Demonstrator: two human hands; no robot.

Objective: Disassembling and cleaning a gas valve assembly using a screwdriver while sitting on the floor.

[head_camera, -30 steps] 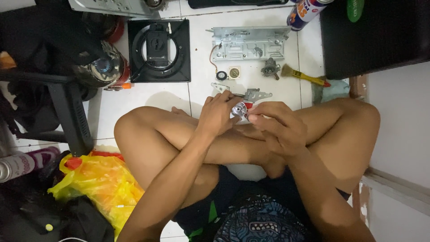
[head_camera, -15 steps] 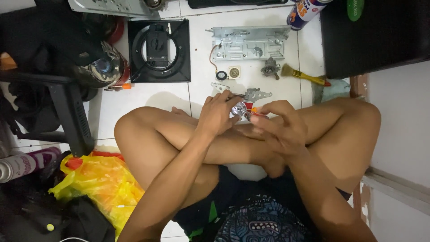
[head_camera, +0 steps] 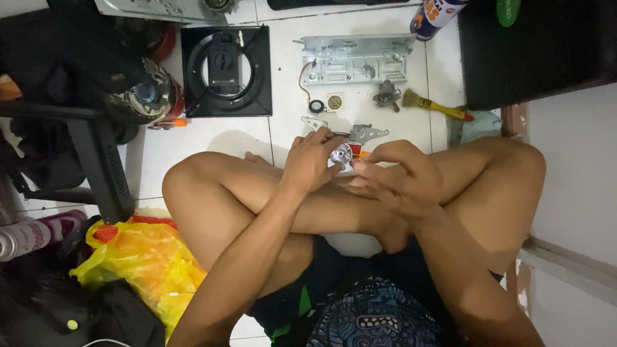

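Note:
I sit cross-legged on a white tiled floor. Both hands meet above my shins around a small round silver motor-like part point(head_camera: 341, 155). My left hand point(head_camera: 311, 160) pinches it from the left with the fingertips. My right hand point(head_camera: 397, 176) cups it from the right, thumb against its side. A bit of red and orange shows just behind the part. A small metal bracket point(head_camera: 367, 133) lies on the floor just beyond my fingers.
Ahead lie a grey metal chassis plate point(head_camera: 355, 59), a black square frame with a ring point(head_camera: 224, 71), a small metal fitting point(head_camera: 386, 95), a yellow-handled brush point(head_camera: 437, 106) and a spray can point(head_camera: 434, 14). A black box point(head_camera: 533, 48) stands at right, a yellow plastic bag point(head_camera: 138, 260) at left.
My hands have stayed over my shins with only small finger shifts on the silver part; its face now points more toward the camera.

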